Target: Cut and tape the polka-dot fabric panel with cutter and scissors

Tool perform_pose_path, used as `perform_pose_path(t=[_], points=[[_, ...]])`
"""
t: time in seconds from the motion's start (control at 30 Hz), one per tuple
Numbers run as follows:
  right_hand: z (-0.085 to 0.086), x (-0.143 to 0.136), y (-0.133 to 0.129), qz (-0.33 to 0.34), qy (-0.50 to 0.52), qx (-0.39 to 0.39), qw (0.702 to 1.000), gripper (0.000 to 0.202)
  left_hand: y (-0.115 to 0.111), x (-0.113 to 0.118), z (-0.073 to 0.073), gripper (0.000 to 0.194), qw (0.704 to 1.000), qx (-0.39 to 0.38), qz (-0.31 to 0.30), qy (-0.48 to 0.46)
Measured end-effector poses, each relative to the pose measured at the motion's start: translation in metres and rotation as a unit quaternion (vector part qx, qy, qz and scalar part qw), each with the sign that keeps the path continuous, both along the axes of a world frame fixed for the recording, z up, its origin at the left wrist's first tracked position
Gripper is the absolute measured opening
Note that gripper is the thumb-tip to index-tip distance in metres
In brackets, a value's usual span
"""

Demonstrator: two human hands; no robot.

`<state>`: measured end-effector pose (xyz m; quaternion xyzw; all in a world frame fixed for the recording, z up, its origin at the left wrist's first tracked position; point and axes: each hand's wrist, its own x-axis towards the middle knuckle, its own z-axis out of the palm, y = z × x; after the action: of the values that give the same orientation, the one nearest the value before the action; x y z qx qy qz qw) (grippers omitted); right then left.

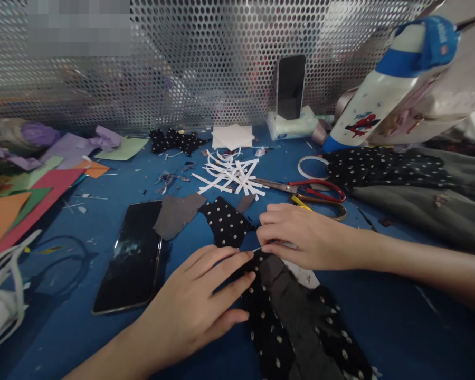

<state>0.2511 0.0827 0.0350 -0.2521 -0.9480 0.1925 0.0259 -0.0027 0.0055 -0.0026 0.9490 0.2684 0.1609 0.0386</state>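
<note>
A strip of black polka-dot fabric (273, 332) with a dark grey panel down its middle lies in front of me, running to the bottom edge. My left hand (206, 301) rests flat at its upper left edge, fingers stretched out. Curled at the fabric's top end, my right hand (296, 235) pinches with its thumb and fingertips. A thin pale line shows between the two hands, but what the right fingers hold is hidden. Under the right hand a whitish piece (303, 274) peeks out. Just beyond are a dotted scrap (225, 221) and a grey scrap (178, 214).
Red-handled scissors (316, 189) lie beyond my right hand beside white paper strips (233, 174). A black phone (130, 258) is at left, near coloured paper (43, 200) and a white cable (13, 285). A bottle (380, 95) and a propped phone (291, 87) stand before perforated metal (206, 63).
</note>
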Motion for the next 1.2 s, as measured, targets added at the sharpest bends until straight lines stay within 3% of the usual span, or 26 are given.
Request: perform_pose_path(t=[0.93,1.2], points=[[-0.0033,-0.0001,-0.0008,-0.015,0.012,0.014,1.0,0.022,0.0019,0.0068,0.0028,0.051,1.0,0.015,0.014,0.005],[-0.0024,-0.0012,-0.0018,-0.019,0.005,0.012,1.0,0.021,0.0029,0.0072,0.0026,0.072,0.999,0.007,-0.002,0.04]])
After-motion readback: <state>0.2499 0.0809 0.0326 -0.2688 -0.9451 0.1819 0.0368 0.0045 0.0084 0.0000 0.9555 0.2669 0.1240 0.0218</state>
